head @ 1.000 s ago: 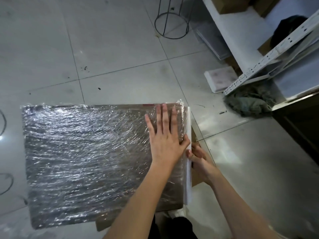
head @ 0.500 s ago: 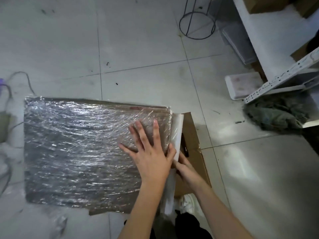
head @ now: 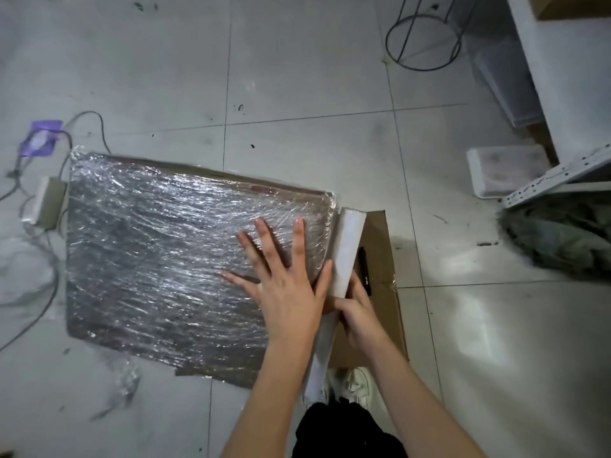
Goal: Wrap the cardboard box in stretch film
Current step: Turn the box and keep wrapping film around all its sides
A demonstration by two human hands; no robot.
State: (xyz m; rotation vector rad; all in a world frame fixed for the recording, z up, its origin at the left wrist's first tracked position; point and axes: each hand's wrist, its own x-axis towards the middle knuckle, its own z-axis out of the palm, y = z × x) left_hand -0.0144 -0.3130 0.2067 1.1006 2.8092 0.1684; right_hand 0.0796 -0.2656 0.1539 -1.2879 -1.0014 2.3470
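A flat cardboard box (head: 158, 259) lies on the tiled floor, its top covered in shiny, wrinkled stretch film. My left hand (head: 284, 285) presses flat on the film near the box's right edge, fingers spread. A white roll of stretch film (head: 347, 249) lies along that right edge. My right hand (head: 355, 312) grips the roll around its middle, just right of my left hand. The roll's lower part runs down between my forearms.
A brown cardboard sheet (head: 383, 259) lies under the roll with a black marker (head: 364, 269) on it. Cables and a power adapter (head: 49, 200) sit left of the box. A wire stand (head: 423, 38), a white shelf unit (head: 562, 77), a white block (head: 506, 173) and a grey rag (head: 562, 233) are to the right.
The view has swung right and down. The box now sits turned slightly clockwise, and the brown sheet and marker show beside it. My left hand's fingers have spread wider on the film.
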